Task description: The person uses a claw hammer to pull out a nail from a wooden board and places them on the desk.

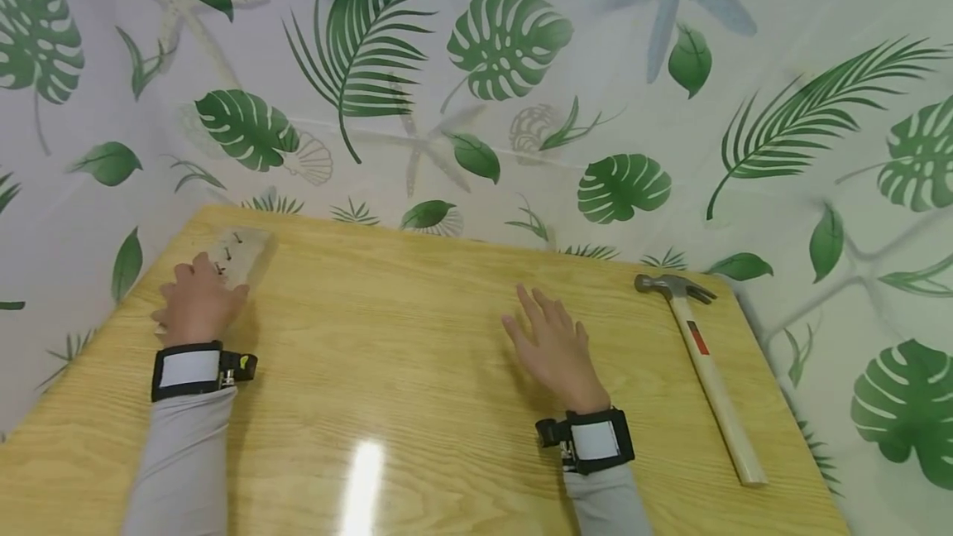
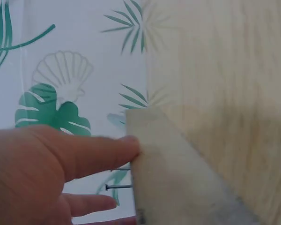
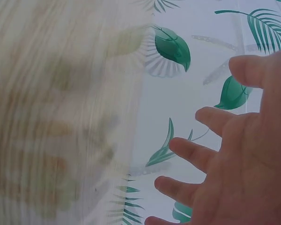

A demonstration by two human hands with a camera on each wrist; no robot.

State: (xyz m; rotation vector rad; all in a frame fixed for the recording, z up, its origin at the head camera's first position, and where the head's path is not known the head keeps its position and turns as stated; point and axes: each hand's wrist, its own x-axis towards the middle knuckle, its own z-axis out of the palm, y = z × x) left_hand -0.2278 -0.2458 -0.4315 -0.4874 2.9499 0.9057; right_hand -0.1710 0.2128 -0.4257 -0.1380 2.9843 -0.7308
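At the far left of the table, my left hand (image 1: 199,304) reaches over a pale wooden block (image 1: 253,251) and grips it, thumb on the right side and fingers toward the left. Several dark nails (image 1: 228,255) stick up from the block's top; the hand hides its near part. In the left wrist view the thumb presses on the edge of the block (image 2: 164,164), and a nail (image 2: 118,187) juts out beside it. My right hand (image 1: 557,350) holds nothing, its fingers spread above the table right of the middle; the right wrist view shows those fingers (image 3: 196,154) apart.
A claw hammer (image 1: 711,379) with a wooden handle lies at the table's right side, its metal head toward the back edge. The glossy wood-grain table (image 1: 387,337) meets a leaf-patterned cloth (image 1: 476,131) behind and at both sides.
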